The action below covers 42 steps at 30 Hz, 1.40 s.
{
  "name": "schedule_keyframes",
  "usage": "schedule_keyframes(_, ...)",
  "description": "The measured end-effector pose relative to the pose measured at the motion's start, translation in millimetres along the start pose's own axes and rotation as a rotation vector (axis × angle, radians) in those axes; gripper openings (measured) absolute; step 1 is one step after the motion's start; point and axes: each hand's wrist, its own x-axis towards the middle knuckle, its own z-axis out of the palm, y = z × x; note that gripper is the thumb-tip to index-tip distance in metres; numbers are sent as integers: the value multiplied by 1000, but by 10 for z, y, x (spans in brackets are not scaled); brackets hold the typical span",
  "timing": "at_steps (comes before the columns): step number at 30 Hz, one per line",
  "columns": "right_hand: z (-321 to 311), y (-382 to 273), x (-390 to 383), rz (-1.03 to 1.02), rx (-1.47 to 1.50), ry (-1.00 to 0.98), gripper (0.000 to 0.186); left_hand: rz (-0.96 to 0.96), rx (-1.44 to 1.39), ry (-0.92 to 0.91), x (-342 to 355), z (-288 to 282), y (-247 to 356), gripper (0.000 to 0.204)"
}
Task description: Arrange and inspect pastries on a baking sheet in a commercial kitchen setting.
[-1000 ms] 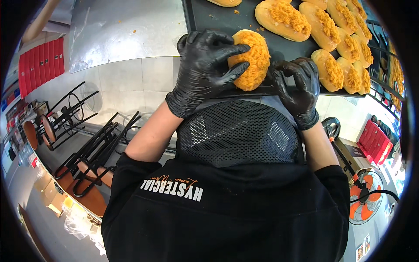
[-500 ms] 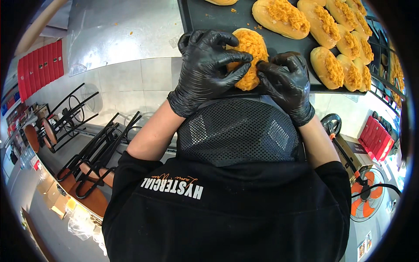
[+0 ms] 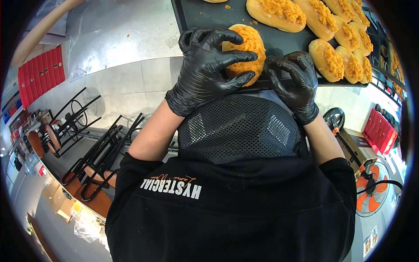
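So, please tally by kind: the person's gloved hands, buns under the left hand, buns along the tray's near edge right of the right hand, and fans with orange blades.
Left hand and right hand, gloved: 2
Bun under left hand: 1
Near-edge buns: 3
Orange-bladed fan: 1
Total: 7

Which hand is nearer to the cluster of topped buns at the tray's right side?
The right hand: it is just left of the cluster of topped buns. The left hand is farther left, at a separate bun.
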Motion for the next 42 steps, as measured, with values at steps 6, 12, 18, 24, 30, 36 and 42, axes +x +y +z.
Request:
schedule_keyframes(6, 5, 4, -70, -13, -31, -11, 22, 42, 41, -10, 43, 29, 13, 31)
schedule_keyframes(12, 73, -14, -64, 24, -34, -66, 20, 43, 50, -27, 67, -5, 42, 28)
schedule_keyframes(18, 71, 0, -93, 124, -23, -4, 19, -89, 45, 93, -42, -123, -28, 27)
schedule_keyframes(24, 50, -36, 9, 92, -18, -57, 17, -69, 94, 56, -64, -117, -70, 27)
schedule_keyframes(30, 52, -17, 25, 138, 23, -60, 17, -111, 108, 125, -110, -129, -109, 27)
schedule_keyframes(36, 29, -10, 53, 150, 55, -51, 17, -146, 72, 119, -134, -127, -158, 24)
schedule_keyframes(42, 12, 18, 125, 117, -22, -104, 17, -126, 274, 61, -97, -94, -73, 26)
